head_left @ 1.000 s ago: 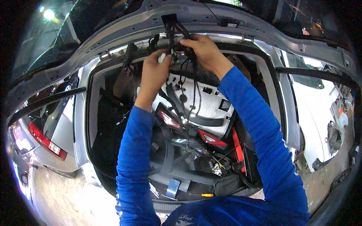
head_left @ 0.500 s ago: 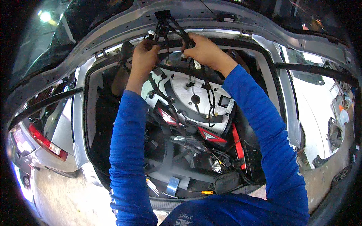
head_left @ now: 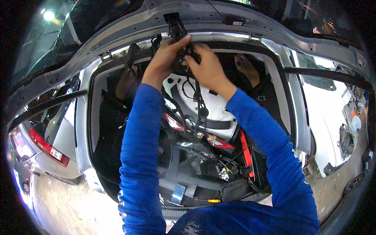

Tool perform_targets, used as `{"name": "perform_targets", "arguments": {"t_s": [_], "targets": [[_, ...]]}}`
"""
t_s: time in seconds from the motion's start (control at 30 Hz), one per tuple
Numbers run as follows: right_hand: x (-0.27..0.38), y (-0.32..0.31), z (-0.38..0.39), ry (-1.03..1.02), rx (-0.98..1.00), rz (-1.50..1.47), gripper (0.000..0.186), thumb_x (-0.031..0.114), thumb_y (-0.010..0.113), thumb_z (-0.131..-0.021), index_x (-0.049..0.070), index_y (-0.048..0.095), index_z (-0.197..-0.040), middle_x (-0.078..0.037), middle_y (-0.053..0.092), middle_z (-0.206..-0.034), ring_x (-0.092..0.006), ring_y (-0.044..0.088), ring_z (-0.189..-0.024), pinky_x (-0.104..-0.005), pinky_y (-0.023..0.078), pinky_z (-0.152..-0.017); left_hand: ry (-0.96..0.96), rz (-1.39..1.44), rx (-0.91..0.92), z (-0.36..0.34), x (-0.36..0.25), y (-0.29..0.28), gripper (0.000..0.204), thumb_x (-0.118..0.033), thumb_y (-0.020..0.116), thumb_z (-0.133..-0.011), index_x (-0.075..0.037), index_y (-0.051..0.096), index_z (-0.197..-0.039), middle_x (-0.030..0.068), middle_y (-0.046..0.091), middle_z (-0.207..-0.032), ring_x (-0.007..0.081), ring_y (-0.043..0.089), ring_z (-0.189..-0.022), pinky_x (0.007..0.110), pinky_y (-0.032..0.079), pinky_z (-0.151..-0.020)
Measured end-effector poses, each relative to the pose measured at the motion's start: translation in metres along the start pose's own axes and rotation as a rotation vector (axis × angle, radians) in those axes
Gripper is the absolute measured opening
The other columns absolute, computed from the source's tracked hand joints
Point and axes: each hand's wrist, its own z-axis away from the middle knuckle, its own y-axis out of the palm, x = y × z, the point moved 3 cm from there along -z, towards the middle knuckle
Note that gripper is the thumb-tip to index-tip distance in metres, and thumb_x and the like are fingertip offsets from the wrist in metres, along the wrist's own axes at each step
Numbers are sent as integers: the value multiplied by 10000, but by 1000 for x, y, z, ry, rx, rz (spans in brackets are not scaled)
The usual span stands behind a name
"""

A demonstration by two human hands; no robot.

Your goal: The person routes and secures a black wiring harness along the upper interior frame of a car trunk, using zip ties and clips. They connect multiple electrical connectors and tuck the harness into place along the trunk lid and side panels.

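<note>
A black wiring harness (head_left: 178, 28) comes out of an opening in the raised tailgate (head_left: 145, 19) and hangs down in several strands with small connectors. My left hand (head_left: 165, 58) is closed round the bundle just under the opening, its thumb lying across it. Right beside it, my right hand (head_left: 207, 69) grips the same harness between thumb and fingers. The hands nearly touch, and they hide the part of the bundle between them. Below them the loose strands dangle over a white panel (head_left: 213, 111) inside the cargo area.
Red-and-clear tail lamps (head_left: 219, 142) and a red strip (head_left: 245, 147) lie in the cargo area. Near its sill are a blue rectangular item (head_left: 178, 193) and an orange-handled screwdriver (head_left: 214, 201). Support struts (head_left: 325, 72) flank the opening. A silver car (head_left: 51, 145) stands at left.
My left hand has moved right, onto the bundle. Both hands are now close together, and the spread harness strands are gathered into one bunch. The dangling ends have swung left.
</note>
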Motion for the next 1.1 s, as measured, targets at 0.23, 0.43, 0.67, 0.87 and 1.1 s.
{"name": "perform_targets", "arguments": {"t_s": [0.23, 0.43, 0.67, 0.87, 1.1], "targets": [[7, -13, 84, -19, 15, 15, 265, 160, 682, -938, -20, 689, -1131, -188, 730, -1015, -313, 723, -912, -379, 556, -821, -4, 126, -139, 26, 9, -2, 247, -154, 667, -976, 20, 652, -1149, 107, 722, -1022, 214, 710, -842, 344, 580, -776], [-23, -19, 65, 291, -21, -213, 333, 248, 712, -957, -23, 666, -1143, -139, 724, -1033, -186, 685, -937, -320, 530, -848, 5, 143, -1, 37, 22, 10, 289, -207, 660, -1000, -29, 650, -1227, 96, 725, -1092, 194, 654, -1080, 321, 496, -950], [10, 28, 95, 383, 153, -206, 431, 228, 662, -976, 11, 546, -1329, -188, 721, -993, -325, 715, -916, -396, 532, -831, -20, 71, -190, 49, 22, 6, 290, -249, 642, -991, -45, 653, -1196, 71, 710, -1032, 187, 666, -973, 329, 516, -858], [20, 18, 125, 458, 184, -384, 318, 224, 609, -1012, 20, 582, -1254, -89, 685, -822, -238, 674, -718, -378, 525, -684, -122, 331, -128, 51, 32, 12, 230, -239, 596, -998, -43, 638, -1110, 71, 687, -942, 220, 688, -870, 366, 565, -755], [13, -3, 111, 329, 11, -435, 421, 266, 636, -1010, 8, 530, -1325, -117, 678, -1028, -197, 668, -940, -345, 534, -836, -66, 290, -227, 56, 27, 26, 211, -229, 639, -1007, -53, 626, -1122, 53, 674, -911, 184, 677, -828, 350, 573, -745]]}}
